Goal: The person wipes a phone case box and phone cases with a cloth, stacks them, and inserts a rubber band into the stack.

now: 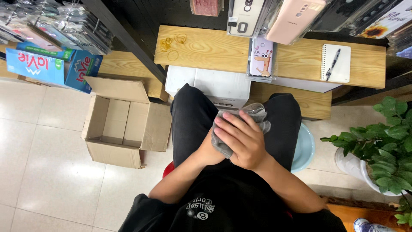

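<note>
Wooden shelf [214, 49] runs across the far side, w/ phone cases [262, 56] hanging over it, a spiral notepad [336, 63] w/ pen at right, rubber bands [171, 43] at left. Open cardboard box [118, 124] on the tiled floor, left of the person's knees. Potted plant [386, 141] at near right. Centre, over the lap: right hand [242, 139] on top, fingers curled, pressing a grey cloth [221, 144]. Left hand [210, 151] underneath, mostly hidden by cloth & right hand; cannot tell its grip. Something clear peeks out at the cloth's far edge.
</note>
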